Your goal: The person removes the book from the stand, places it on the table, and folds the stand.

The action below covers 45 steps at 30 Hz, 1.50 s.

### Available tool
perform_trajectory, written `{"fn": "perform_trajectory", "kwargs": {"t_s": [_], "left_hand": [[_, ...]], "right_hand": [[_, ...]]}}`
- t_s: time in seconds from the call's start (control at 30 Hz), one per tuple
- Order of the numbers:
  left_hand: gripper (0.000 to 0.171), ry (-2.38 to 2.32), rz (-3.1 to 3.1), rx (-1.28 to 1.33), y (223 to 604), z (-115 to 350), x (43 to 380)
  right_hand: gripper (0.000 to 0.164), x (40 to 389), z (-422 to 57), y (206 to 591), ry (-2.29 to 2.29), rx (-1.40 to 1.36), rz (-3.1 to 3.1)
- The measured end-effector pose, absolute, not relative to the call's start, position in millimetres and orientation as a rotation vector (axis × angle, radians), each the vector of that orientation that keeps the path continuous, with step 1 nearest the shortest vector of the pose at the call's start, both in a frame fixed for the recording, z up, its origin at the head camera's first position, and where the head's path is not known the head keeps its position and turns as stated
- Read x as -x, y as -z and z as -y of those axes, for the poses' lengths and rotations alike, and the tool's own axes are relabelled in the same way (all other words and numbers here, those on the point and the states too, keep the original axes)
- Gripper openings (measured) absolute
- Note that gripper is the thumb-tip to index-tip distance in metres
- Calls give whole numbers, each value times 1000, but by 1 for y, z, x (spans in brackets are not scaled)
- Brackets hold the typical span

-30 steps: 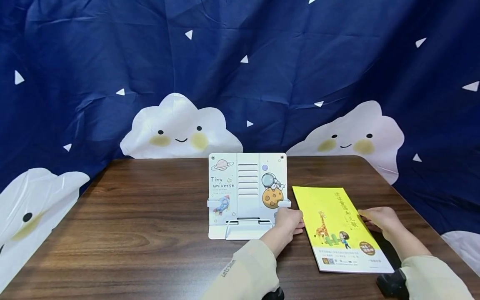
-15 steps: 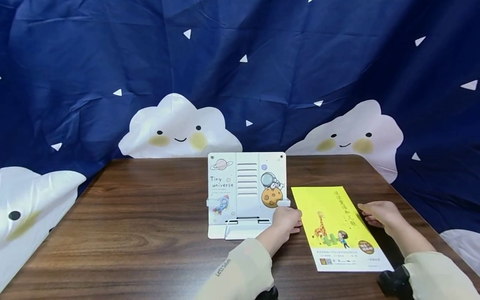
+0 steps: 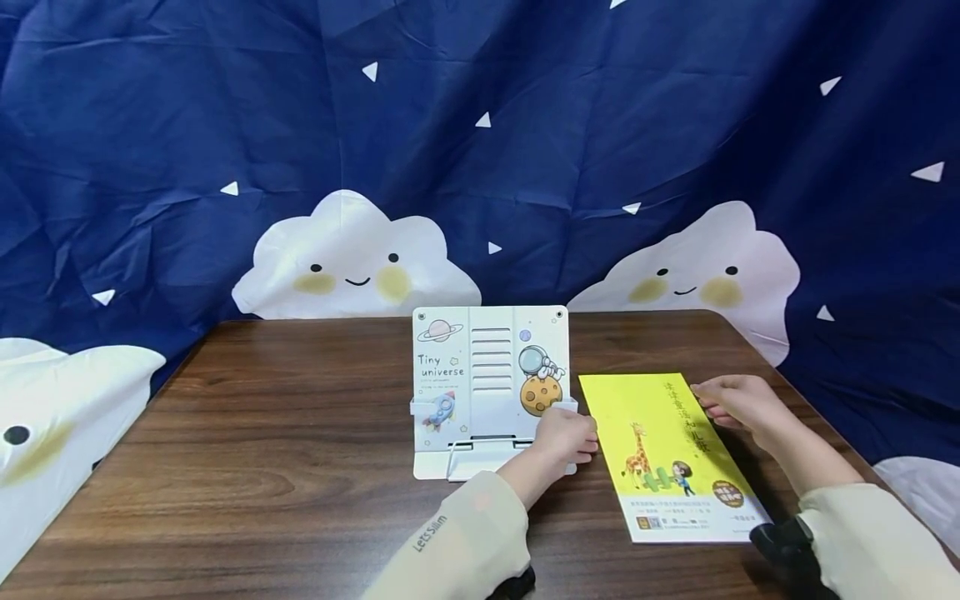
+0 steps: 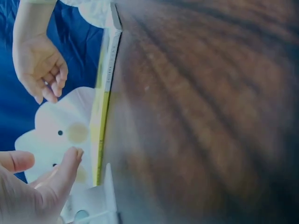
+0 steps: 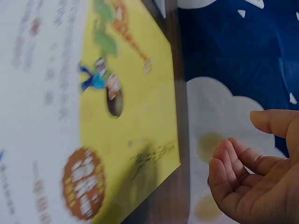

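A yellow and white children's book [image 3: 645, 417] lies on the table, its cover showing a giraffe and a child. Beside its left edge, in front of the lower right of a white book stand [image 3: 491, 408], is my left hand [image 3: 564, 437]. The left wrist view shows this hand [image 4: 44, 191] with thumb and fingers apart and nothing between them, near the book's spine [image 4: 106, 93]. My right hand [image 3: 738, 402] hovers by the upper right edge of the cover. Its fingers [image 5: 226, 168] are loosely bent and hold nothing in the right wrist view.
The dark wooden table [image 3: 285, 467] extends far to the left of the stand. Behind it hangs a blue curtain [image 3: 420, 125] with white clouds. The stand has two side clips and a wire prop at its foot.
My right hand has left the book's right edge, rising and moving toward its upper right. The left hand has drawn slightly left, away from the book. The book has hardly moved.
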<state>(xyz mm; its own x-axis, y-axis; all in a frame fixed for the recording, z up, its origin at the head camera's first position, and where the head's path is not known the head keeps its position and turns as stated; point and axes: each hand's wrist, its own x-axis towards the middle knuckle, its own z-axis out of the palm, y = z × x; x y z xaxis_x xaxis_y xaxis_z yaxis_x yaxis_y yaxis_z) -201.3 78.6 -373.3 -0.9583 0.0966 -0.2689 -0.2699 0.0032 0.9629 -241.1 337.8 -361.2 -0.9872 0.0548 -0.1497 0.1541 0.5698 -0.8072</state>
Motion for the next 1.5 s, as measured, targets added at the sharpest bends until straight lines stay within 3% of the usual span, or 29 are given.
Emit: {"fn": "perform_trajectory", "kwargs": {"t_s": [0.13,0.27,0.5,0.83,1.27,1.5], "left_hand": [[17,-2016,-2013,101,363,-69,200],[16,-2003,-2005,27,355,-58,202],[19,-2011,-2024,-22,342,-34,210],[27,-2050,-2122,-57,322,22,214],[27,-2257,-2154,31,307,70,214],[24,-2484,-1974,-58,326,102,229]], "right_hand": [[61,268,-352,387,1363,-117,-2736],[55,282,-352,400,1350,-21,-2772],[48,255,-302,352,1341,132,-2730],[51,227,-244,300,1362,141,-2702],[43,234,-205,304,1468,153,-2615],[40,240,-196,320,1548,143,-2554]]}}
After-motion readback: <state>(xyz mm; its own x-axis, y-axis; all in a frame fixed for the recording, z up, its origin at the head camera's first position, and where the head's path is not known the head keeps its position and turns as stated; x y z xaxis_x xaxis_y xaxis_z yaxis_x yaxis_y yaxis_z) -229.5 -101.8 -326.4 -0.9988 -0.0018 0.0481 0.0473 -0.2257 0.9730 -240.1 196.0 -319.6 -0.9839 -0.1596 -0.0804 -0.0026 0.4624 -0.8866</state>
